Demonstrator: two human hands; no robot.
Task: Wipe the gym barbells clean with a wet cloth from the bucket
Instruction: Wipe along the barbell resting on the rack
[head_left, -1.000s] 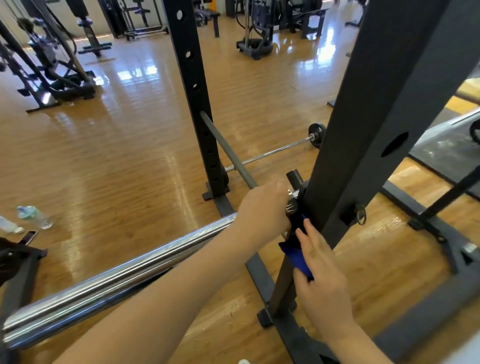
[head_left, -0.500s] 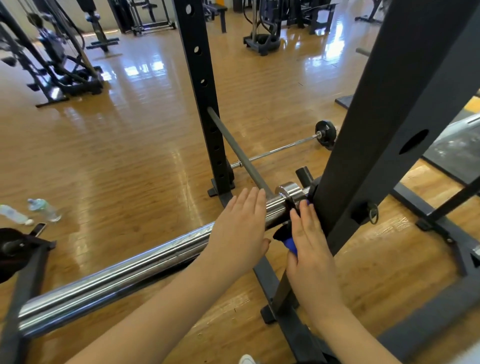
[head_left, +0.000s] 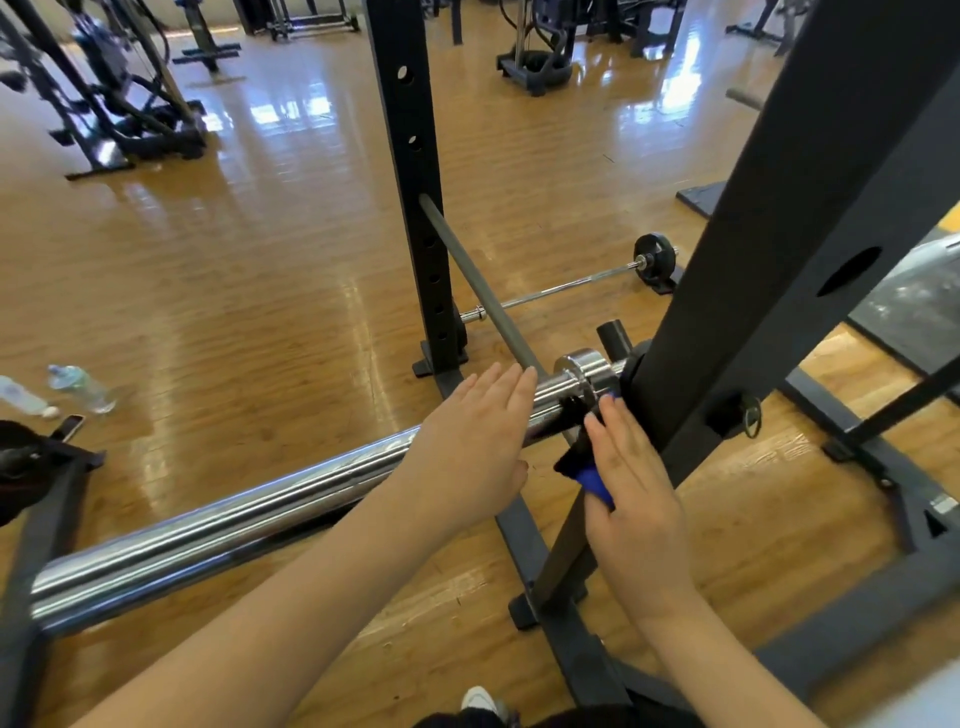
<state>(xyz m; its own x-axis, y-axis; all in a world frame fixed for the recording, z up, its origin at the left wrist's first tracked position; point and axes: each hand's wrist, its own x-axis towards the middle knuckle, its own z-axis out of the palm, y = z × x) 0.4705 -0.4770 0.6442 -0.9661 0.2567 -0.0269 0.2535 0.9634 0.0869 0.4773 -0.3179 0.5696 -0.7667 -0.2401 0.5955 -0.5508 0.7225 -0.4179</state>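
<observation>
close up, we look down past two bare forearms at a chrome barbell (head_left: 218, 530) lying across a black squat rack (head_left: 810, 218), running from lower left up to the centre-right, where its collar end sits beside the rack's near upright.

left hand (head_left: 470, 447): flat, fingers straight and together, palm over the bar sleeve just short of the collar; grip apart, nothing held. we can't tell if the palm actually touches the steel or hovers just above it.

right hand (head_left: 631, 483): fingers straight, pressing a blue cloth (head_left: 592, 480) against the bar end and the inner face of the upright. cloth shows as a dark fold w/ a bright blue edge poking out under the palm, and a blue tip by the fingertips. grip is flat on the cloth, not curled round it as far as we can see.

a thin grey rod (head_left: 478, 286) slants from the far upright (head_left: 415, 197) down toward the collar. behind it, a second, slimmer barbell (head_left: 566, 286) lies on the wood floor (head_left: 234, 291) w/ a small black plate at its right end.

far left on the floor: two plastic bottles (head_left: 78, 387) and a phone (head_left: 72, 426) near a dark frame. other gym machines (head_left: 119, 88) stand in the bkgd. a white shoe tip (head_left: 480, 701) shows at the bottom edge.
</observation>
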